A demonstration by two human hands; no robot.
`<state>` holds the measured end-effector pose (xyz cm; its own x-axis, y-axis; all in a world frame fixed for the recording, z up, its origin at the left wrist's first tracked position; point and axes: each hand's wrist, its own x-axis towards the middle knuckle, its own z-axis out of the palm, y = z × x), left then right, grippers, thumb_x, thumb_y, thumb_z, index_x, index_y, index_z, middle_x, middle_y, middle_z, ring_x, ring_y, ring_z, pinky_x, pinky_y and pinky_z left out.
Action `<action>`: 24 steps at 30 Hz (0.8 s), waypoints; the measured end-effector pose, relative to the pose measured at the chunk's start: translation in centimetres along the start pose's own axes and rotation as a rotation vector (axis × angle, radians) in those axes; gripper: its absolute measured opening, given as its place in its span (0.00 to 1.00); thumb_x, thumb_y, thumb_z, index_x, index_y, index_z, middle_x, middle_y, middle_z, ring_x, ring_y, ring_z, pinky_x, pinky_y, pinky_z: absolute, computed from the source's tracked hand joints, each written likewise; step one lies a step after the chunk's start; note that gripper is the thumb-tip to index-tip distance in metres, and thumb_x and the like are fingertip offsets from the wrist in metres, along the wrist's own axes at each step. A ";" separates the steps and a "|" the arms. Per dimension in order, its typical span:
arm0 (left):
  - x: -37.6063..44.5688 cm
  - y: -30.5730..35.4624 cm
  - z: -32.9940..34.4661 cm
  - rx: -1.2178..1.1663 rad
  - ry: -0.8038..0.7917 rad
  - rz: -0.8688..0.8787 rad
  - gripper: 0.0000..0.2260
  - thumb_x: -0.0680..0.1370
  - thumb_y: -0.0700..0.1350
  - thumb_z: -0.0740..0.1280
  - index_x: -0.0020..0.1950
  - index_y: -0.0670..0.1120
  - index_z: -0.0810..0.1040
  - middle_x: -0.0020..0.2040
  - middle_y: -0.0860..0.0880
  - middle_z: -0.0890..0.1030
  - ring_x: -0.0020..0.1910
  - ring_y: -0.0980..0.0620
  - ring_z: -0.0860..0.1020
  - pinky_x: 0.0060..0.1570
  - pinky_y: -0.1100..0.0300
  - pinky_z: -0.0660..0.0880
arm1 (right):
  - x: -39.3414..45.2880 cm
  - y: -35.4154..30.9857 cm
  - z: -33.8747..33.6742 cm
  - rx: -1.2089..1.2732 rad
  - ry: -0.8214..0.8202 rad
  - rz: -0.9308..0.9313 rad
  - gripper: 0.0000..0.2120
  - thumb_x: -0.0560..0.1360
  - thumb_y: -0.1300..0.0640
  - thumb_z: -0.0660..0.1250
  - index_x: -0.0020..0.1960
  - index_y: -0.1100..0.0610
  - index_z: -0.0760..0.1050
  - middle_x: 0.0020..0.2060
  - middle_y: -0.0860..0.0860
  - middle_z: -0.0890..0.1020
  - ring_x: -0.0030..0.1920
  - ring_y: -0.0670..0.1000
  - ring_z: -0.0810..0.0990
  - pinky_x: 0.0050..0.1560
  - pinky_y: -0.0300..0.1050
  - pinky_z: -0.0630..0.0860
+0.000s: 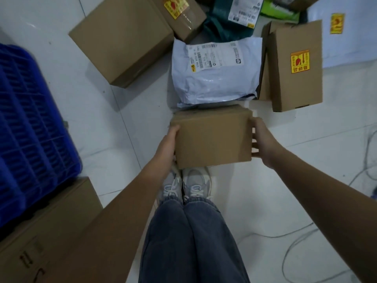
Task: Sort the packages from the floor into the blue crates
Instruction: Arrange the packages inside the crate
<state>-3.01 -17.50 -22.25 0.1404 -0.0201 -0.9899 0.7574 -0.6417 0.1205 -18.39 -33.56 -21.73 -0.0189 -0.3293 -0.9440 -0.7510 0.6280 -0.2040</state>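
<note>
Holding a small cardboard box (pixel 212 137) above the shoes, the left hand (pixel 166 148) and right hand (pixel 263 139) clamp its two ends, fingers curled round the edges. Its long axis runs left to right, broad face up. The blue crate (pixel 30 129) sits to the left; its contents can't be seen. Plenty left by the look of it: a white mailer bag (pixel 216 72) and several boxes lie on the floor (pixel 306 160).

Small box (pixel 212 137) held between left hand (pixel 168 144) and right hand (pixel 263 139), above shoes (pixel 187 184). Mailer bag (pixel 216 72) just beyond it, flat box (pixel 295 66) right of bag, big box (pixel 124 39) left. Crate (pixel 30 129) far left.
</note>
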 end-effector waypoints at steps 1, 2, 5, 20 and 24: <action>-0.5 0.0 -0.4 -0.071 0.000 -0.036 0.22 0.76 0.62 0.57 0.60 0.48 0.72 0.53 0.48 0.77 0.51 0.48 0.76 0.45 0.56 0.74 | -0.5 0.1 -0.2 0.100 -0.011 0.058 0.23 0.76 0.36 0.49 0.57 0.51 0.70 0.54 0.54 0.78 0.53 0.56 0.77 0.49 0.54 0.74; -0.9 0.0 -0.8 -0.127 0.004 -0.060 0.21 0.75 0.64 0.57 0.56 0.48 0.73 0.49 0.49 0.77 0.48 0.48 0.76 0.40 0.57 0.74 | -0.9 0.3 -0.5 0.177 -0.021 0.098 0.24 0.75 0.34 0.49 0.54 0.51 0.71 0.52 0.54 0.79 0.52 0.56 0.78 0.49 0.55 0.74; -1.7 -0.2 -1.9 -0.183 0.015 -0.063 0.22 0.75 0.66 0.57 0.45 0.48 0.74 0.43 0.51 0.76 0.42 0.50 0.76 0.38 0.57 0.72 | -2.4 1.0 -0.6 0.218 -0.055 0.108 0.26 0.73 0.31 0.52 0.56 0.49 0.72 0.54 0.53 0.78 0.54 0.56 0.77 0.50 0.58 0.75; -11.8 1.4 -8.2 -0.271 -0.036 0.212 0.20 0.72 0.38 0.53 0.57 0.52 0.78 0.39 0.54 0.76 0.40 0.52 0.72 0.35 0.60 0.68 | -14.0 0.9 1.4 0.470 -0.171 -0.080 0.17 0.76 0.41 0.55 0.48 0.51 0.76 0.49 0.49 0.79 0.50 0.51 0.77 0.40 0.48 0.76; -16.6 2.2 -10.5 -0.293 -0.012 0.245 0.10 0.76 0.50 0.59 0.45 0.52 0.79 0.37 0.56 0.77 0.39 0.54 0.73 0.39 0.59 0.68 | -18.0 -0.4 1.9 0.451 -0.192 -0.113 0.23 0.76 0.37 0.55 0.47 0.55 0.76 0.48 0.52 0.80 0.57 0.52 0.76 0.45 0.53 0.75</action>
<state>3.04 -10.58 -4.72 0.3341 -0.1560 -0.9295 0.8526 -0.3704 0.3686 -16.51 -26.58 -5.16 0.1999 -0.3035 -0.9316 -0.3802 0.8523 -0.3592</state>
